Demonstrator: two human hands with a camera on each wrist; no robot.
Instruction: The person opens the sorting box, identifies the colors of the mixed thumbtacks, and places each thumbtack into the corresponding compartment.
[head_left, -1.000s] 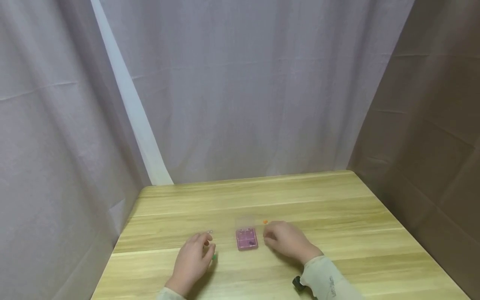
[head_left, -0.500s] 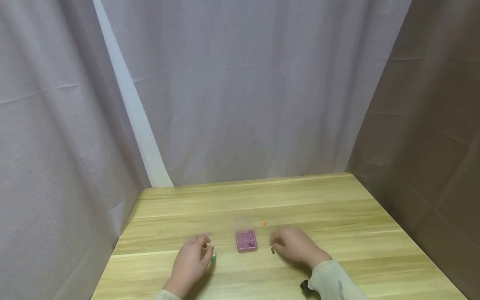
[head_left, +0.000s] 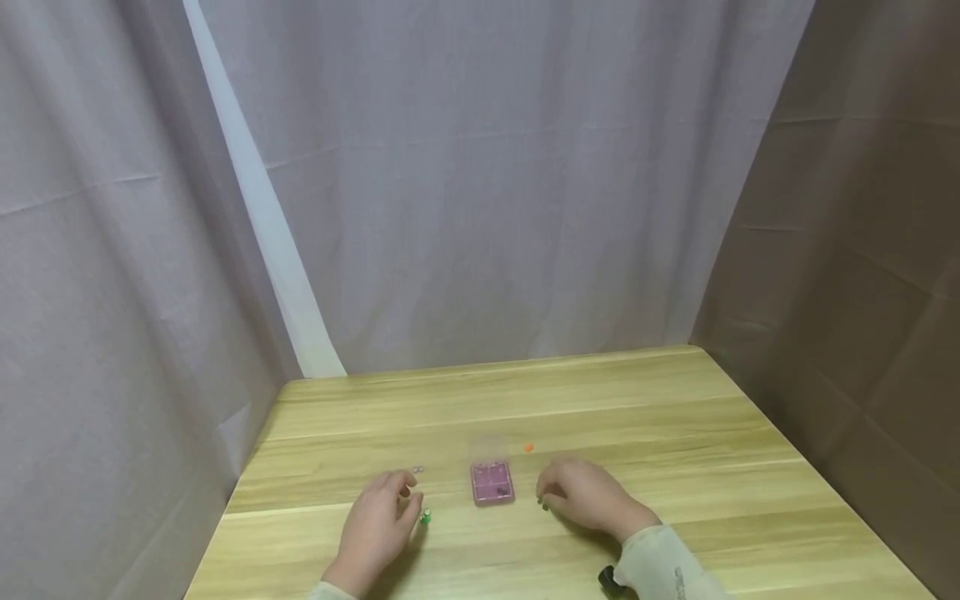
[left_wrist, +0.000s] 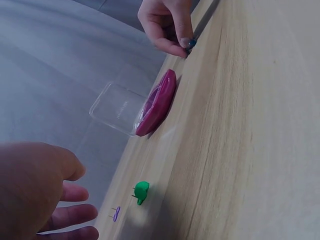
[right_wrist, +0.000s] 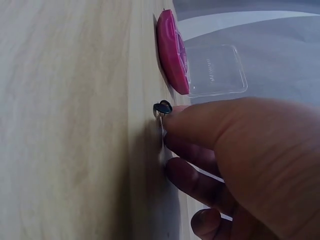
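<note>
My right hand point(head_left: 588, 497) pinches small dark stud earrings point(right_wrist: 162, 107) between thumb and finger, low over the wooden tabletop, right of a pink box. The pink box point(head_left: 492, 485) has a divided inside, and its clear lid point(left_wrist: 117, 107) stands open. A dark small piece point(head_left: 502, 491) lies in its near right compartment. Left of the box, my left hand point(head_left: 377, 521) holds nothing, its fingers loosely bent. Green studs point(left_wrist: 141, 191) with thin posts lie beside its thumb. Purple studs point(left_wrist: 116, 214) lie just beyond its fingers.
A small orange piece point(head_left: 528, 447) lies beyond the right hand, near the box's far right corner. The wooden table point(head_left: 637, 400) is enclosed by grey curtains point(head_left: 480, 208) at the back and sides. A black band point(head_left: 611, 581) shows under the right wrist.
My right hand has drawn back to the right and nearer, away from the box and the orange piece; dark studs now show at its fingertips. The left hand has shifted slightly, uncovering the green studs.
</note>
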